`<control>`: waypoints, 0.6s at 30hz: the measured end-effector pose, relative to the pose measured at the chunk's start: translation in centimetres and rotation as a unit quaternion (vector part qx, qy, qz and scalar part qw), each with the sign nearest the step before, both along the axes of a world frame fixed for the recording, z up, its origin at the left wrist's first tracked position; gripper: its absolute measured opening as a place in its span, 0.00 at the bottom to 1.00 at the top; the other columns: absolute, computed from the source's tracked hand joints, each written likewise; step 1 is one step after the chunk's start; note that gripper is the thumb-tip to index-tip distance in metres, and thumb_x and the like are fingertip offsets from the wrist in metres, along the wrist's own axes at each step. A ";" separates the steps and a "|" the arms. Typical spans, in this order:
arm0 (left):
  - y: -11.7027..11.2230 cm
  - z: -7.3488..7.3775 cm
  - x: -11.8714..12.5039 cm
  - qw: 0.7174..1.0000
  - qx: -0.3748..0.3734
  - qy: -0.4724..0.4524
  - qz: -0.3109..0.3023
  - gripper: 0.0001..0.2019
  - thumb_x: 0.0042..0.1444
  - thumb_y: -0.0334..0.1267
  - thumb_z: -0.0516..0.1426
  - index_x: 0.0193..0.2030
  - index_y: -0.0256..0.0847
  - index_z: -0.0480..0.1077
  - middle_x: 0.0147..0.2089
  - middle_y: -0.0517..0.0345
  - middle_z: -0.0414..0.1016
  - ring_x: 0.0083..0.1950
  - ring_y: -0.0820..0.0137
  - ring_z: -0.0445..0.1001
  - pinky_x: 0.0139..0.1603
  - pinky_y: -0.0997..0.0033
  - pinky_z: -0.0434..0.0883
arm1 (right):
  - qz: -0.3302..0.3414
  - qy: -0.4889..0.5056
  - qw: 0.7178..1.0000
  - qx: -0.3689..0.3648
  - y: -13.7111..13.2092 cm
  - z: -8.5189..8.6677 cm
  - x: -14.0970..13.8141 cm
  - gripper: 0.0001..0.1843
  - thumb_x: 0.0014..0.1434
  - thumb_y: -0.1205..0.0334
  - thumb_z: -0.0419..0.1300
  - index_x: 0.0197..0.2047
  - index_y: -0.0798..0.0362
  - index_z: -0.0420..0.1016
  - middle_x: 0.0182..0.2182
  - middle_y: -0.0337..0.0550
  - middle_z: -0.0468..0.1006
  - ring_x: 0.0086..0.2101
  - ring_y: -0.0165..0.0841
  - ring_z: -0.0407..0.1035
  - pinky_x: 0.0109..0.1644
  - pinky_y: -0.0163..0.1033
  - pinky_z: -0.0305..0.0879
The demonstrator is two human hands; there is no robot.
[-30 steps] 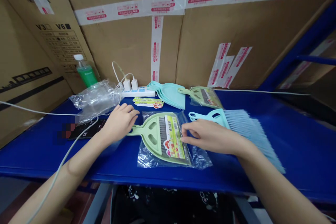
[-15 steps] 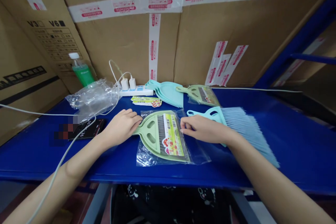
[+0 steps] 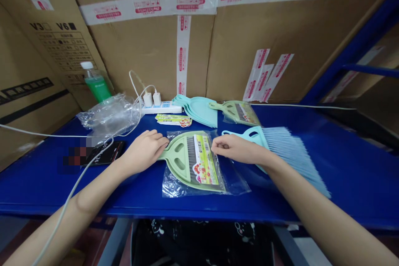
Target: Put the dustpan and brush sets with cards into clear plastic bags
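A pale green dustpan [image 3: 183, 162] lies inside a clear plastic bag [image 3: 237, 183] on the blue table, with a printed label on it. My left hand [image 3: 145, 148] rests beside its handle, with the fingers loosely curved and holding nothing. My right hand [image 3: 233, 149] lies on the bag's upper right part, its fingers curled together. Whether they pinch the film is hard to see. Behind that hand lies a light blue hand brush [image 3: 289, 153]. A stack of light blue dustpans [image 3: 199, 110] and another bagged green dustpan [image 3: 238, 113] stand further back.
A power strip [image 3: 160, 109] with plugged-in chargers, loose labels [image 3: 173, 120], crumpled clear plastic [image 3: 109, 116], a green bottle [image 3: 95, 85] and a phone [image 3: 107, 152] sit on the table. A white cable crosses my left forearm. Taped cardboard cartons stand behind.
My right hand has shifted slightly left and its fingers have curled closer together. My left hand stays by the dustpan handle, and the view has settled slightly.
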State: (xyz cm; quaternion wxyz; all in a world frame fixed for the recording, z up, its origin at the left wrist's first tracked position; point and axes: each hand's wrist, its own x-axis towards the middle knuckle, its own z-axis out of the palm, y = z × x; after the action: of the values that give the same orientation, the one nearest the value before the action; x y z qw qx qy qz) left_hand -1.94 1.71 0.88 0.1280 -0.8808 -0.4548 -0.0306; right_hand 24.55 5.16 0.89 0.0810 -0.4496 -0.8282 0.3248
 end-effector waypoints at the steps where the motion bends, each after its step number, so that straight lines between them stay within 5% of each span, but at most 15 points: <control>1: 0.0 0.0 0.0 1.000 -0.001 0.000 0.000 0.15 0.64 0.36 0.44 0.39 0.38 0.72 0.36 0.54 0.76 0.36 0.65 0.68 0.38 0.64 0.63 | 0.002 0.017 1.000 -0.008 0.0 0.1 0.1 0.11 0.54 0.64 0.49 0.21 0.52 0.61 0.19 0.33 0.60 0.22 0.27 0.53 0.28 0.35 0.51; 9: 0.0 -0.2 -0.2 1.000 -0.001 -0.009 -0.007 0.17 0.65 0.37 0.42 0.38 0.39 0.72 0.35 0.54 0.76 0.35 0.66 0.68 0.38 0.64 0.64 | 0.038 0.087 0.994 -0.046 0.4 0.6 0.7 0.11 0.59 0.61 0.47 0.37 0.54 0.69 0.21 0.33 0.63 0.24 0.28 0.58 0.29 0.35 0.54; 18: 0.0 -0.1 -0.1 1.000 -0.017 -0.021 0.001 0.18 0.65 0.38 0.42 0.38 0.38 0.72 0.36 0.54 0.76 0.36 0.66 0.69 0.40 0.65 0.65 | -0.036 -0.010 0.997 0.069 -0.3 -1.0 -0.3 0.30 0.56 0.52 0.55 0.60 0.56 0.64 0.26 0.39 0.73 0.26 0.32 0.64 0.31 0.37 0.57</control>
State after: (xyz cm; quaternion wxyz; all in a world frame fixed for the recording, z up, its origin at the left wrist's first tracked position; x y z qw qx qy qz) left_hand -2.01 1.69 0.83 0.1032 -0.8817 -0.4585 -0.0409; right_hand 24.21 4.91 -0.08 0.1153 -0.4755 -0.8325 0.2598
